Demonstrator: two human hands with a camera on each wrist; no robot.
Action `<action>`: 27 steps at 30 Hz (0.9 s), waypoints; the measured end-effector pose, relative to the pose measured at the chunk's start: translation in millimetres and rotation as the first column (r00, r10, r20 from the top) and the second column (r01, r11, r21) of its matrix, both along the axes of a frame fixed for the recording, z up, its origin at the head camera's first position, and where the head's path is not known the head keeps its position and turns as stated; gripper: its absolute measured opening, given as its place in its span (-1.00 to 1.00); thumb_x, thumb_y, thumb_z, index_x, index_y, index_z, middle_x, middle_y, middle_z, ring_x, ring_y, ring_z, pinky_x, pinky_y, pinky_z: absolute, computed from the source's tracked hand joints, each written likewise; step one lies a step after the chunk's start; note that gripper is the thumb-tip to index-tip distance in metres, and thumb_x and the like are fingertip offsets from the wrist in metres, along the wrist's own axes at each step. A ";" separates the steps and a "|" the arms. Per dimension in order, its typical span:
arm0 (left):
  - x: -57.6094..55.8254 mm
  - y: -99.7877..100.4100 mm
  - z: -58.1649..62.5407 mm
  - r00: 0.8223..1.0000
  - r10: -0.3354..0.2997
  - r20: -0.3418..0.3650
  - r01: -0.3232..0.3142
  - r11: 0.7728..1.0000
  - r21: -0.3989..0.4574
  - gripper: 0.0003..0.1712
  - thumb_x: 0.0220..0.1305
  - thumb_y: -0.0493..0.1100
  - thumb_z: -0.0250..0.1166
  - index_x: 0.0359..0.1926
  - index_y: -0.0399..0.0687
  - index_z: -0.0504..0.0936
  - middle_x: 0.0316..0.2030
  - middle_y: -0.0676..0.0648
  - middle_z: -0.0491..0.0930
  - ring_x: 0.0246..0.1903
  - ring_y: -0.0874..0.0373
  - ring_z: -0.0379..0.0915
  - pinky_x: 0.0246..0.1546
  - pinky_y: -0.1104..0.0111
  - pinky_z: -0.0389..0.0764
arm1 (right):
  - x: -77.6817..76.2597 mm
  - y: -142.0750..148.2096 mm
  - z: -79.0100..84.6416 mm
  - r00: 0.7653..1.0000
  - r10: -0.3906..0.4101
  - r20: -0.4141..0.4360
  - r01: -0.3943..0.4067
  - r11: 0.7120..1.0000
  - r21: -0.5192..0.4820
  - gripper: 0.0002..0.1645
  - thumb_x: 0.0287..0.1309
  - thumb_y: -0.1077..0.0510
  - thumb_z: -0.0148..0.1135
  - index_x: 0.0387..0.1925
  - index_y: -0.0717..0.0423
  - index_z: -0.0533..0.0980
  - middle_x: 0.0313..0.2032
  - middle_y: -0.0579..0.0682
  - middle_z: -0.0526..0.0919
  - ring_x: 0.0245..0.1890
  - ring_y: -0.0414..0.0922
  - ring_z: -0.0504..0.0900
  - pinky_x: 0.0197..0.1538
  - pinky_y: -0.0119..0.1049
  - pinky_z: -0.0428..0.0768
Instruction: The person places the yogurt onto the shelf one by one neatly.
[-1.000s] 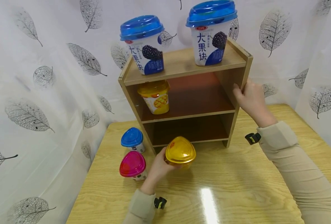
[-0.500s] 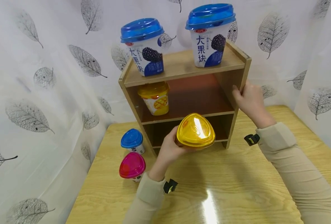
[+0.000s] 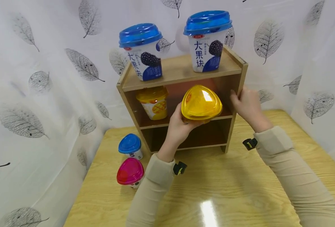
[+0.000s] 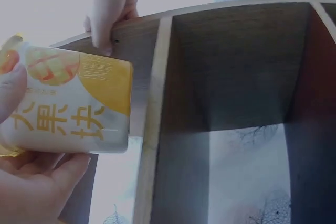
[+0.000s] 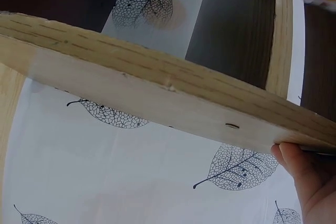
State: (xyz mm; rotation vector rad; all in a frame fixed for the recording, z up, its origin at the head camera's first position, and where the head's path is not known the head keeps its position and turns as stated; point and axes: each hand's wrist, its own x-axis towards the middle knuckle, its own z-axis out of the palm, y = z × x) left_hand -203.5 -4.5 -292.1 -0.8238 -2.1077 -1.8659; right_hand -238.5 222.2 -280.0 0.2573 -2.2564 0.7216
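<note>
Yellow-lidded cup (image 3: 202, 104) held before a wooden shelf unit (image 3: 174, 67)
The left hand (image 3: 179, 130) clasps the cup; the right hand (image 3: 249, 105) grips the unit's side panel (image 3: 242, 77).

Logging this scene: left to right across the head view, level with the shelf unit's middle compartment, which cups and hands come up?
Standing yellow-lidded cup → held yellow-lidded cup, in the left hand → right hand, gripping the side panel.
</note>
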 end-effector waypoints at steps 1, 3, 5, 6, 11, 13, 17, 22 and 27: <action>-2.4 1.7 0.0 1.000 0.006 0.006 -0.006 1.000 -0.010 -0.18 -0.10 -0.34 0.38 0.21 -0.13 0.21 0.04 -0.11 0.37 -0.03 0.13 0.34 -0.14 0.37 0.45 | 0.3 -0.5 -0.3 1.000 0.003 -0.001 -0.003 1.000 -0.004 -0.74 0.13 0.22 -0.02 -0.42 0.43 0.38 -0.60 0.36 0.51 -0.61 0.24 0.49 -0.57 0.04 0.39; -7.5 5.2 -0.1 1.000 0.023 0.019 -0.022 0.999 -0.029 -0.21 -0.09 -0.30 0.38 0.19 -0.12 0.23 0.02 -0.09 0.40 -0.07 0.16 0.36 -0.17 0.38 0.45 | 1.0 -1.5 -0.5 1.000 0.008 0.002 -0.008 1.000 -0.013 -0.73 0.14 0.22 -0.03 -0.41 0.44 0.38 -0.57 0.38 0.52 -0.58 0.25 0.49 -0.55 0.05 0.39; -12.6 8.6 -0.1 0.998 0.051 0.024 -0.049 0.997 -0.056 -0.26 -0.07 -0.26 0.38 0.17 -0.12 0.25 -0.02 -0.08 0.41 -0.11 0.17 0.37 -0.18 0.37 0.45 | 1.6 -2.1 -0.3 1.000 0.012 0.000 -0.012 1.000 -0.020 -0.73 0.14 0.22 -0.03 -0.39 0.45 0.39 -0.55 0.40 0.52 -0.56 0.27 0.50 -0.53 0.06 0.40; -15.0 10.3 0.5 0.997 0.073 0.029 -0.070 0.995 -0.075 -0.26 -0.06 -0.23 0.38 0.16 -0.12 0.25 -0.02 -0.06 0.42 -0.11 0.18 0.37 -0.16 0.36 0.44 | 1.7 -2.3 -0.2 1.000 0.014 -0.002 -0.014 1.000 -0.023 -0.73 0.14 0.22 -0.03 -0.38 0.45 0.39 -0.55 0.40 0.52 -0.55 0.27 0.50 -0.52 0.05 0.40; -25.0 19.9 5.5 0.979 0.156 0.128 -0.138 0.980 -0.141 -0.22 -0.06 -0.01 0.37 0.17 -0.02 0.21 -0.01 0.00 0.38 -0.05 0.18 0.31 -0.09 0.30 0.39 | 1.1 -0.8 -0.8 1.000 0.005 -0.024 -0.006 1.000 -0.017 -0.76 0.13 0.22 -0.02 -0.41 0.42 0.38 -0.60 0.36 0.51 -0.59 0.25 0.48 -0.55 0.04 0.37; -29.7 23.7 5.9 0.974 0.162 0.160 -0.140 0.980 -0.138 -0.22 -0.04 0.02 0.35 0.17 -0.02 0.20 -0.02 0.00 0.38 -0.07 0.17 0.33 -0.11 0.29 0.42 | 0.5 0.2 -1.4 1.000 0.004 -0.026 -0.004 1.000 -0.016 -0.76 0.13 0.23 -0.02 -0.41 0.42 0.37 -0.60 0.36 0.51 -0.60 0.24 0.48 -0.56 0.04 0.37; -39.0 30.3 4.6 0.974 0.170 0.148 -0.153 0.981 -0.122 -0.27 -0.01 0.03 0.33 0.15 -0.05 0.22 -0.04 -0.02 0.40 -0.09 0.18 0.36 -0.15 0.33 0.45 | -0.8 1.8 -2.5 1.000 0.004 -0.020 -0.004 1.000 -0.022 -0.75 0.13 0.21 -0.03 -0.38 0.42 0.37 -0.59 0.36 0.52 -0.60 0.23 0.49 -0.56 0.04 0.39; -46.2 38.6 4.9 0.973 0.180 0.144 -0.166 0.981 -0.103 -0.31 -0.01 -0.01 0.34 0.12 -0.11 0.28 -0.06 -0.04 0.44 -0.12 0.18 0.39 -0.20 0.38 0.46 | -1.1 2.1 -2.9 1.000 0.004 -0.019 -0.005 1.000 -0.028 -0.74 0.13 0.21 -0.03 -0.35 0.43 0.38 -0.55 0.38 0.53 -0.58 0.25 0.50 -0.54 0.06 0.41; -50.4 44.9 6.2 0.967 0.197 0.161 -0.182 0.978 -0.102 -0.36 0.00 -0.04 0.34 0.10 -0.12 0.32 -0.09 -0.06 0.48 -0.15 0.18 0.42 -0.24 0.39 0.48 | -0.5 0.6 -2.4 1.000 0.016 -0.016 -0.016 0.999 -0.034 -0.73 0.14 0.21 -0.03 -0.30 0.43 0.39 -0.52 0.39 0.54 -0.56 0.25 0.51 -0.52 0.06 0.43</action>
